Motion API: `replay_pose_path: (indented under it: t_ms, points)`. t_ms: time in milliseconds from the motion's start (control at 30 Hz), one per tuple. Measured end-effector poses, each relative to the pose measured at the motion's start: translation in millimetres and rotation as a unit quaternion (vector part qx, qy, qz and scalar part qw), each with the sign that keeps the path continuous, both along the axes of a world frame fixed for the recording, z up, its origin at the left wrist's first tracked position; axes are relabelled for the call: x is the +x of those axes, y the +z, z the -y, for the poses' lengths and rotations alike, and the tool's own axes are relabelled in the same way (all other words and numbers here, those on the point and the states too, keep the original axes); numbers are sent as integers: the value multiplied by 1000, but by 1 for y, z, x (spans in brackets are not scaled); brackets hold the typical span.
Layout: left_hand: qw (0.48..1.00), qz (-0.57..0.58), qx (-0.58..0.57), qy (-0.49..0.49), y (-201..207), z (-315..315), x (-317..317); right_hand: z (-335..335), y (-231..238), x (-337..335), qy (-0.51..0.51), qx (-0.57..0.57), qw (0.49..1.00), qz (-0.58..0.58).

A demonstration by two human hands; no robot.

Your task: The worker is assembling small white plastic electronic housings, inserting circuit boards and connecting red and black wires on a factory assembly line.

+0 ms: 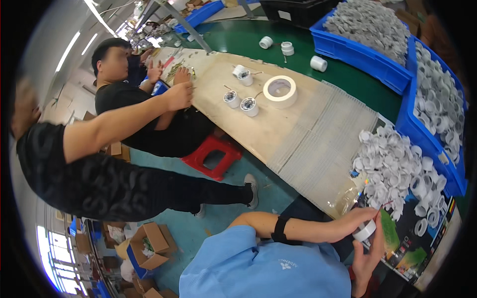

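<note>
At the near right end of the bench both my hands hold a white round plastic housing (pixel 365 231) between them. My left hand (pixel 354 222) is closed on its upper side, with a black band round that forearm. My right hand (pixel 370 254) grips it from below and the right, thumb and fingers pressed to it. A thin reddish wire (pixel 387 203) sticks up just beyond my fingertips. Right beside my hands lie a heap of loose white plastic caps (pixel 387 164) and several white rings (pixel 427 198), on a dark printed sheet (pixel 405 243).
Blue bins (pixel 357 69) full of small white parts stand at the far right. Farther along the bench are a roll of tape (pixel 279 91) and several white housings with wires (pixel 249 106). Two people are at the left, near a red stool (pixel 212 156). An open carton (pixel 151 243) is on the floor.
</note>
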State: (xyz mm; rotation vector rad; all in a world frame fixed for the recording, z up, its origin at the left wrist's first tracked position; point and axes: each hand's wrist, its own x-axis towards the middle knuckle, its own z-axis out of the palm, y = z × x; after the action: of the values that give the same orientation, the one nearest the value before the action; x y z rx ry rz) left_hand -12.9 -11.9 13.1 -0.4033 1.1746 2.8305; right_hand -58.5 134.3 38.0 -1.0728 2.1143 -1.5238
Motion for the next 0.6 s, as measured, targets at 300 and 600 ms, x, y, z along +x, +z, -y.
replay_pose_path:
  t_ms: [300, 600]
  points:
    - [992, -7, -118, -38, 6, 11, 2, -1, -1, -12, 54, 78, 986, -134]
    - [982, 14, -181, -60, -15, 43, 14, 29, -17, -18, 65, 58, 989, -116]
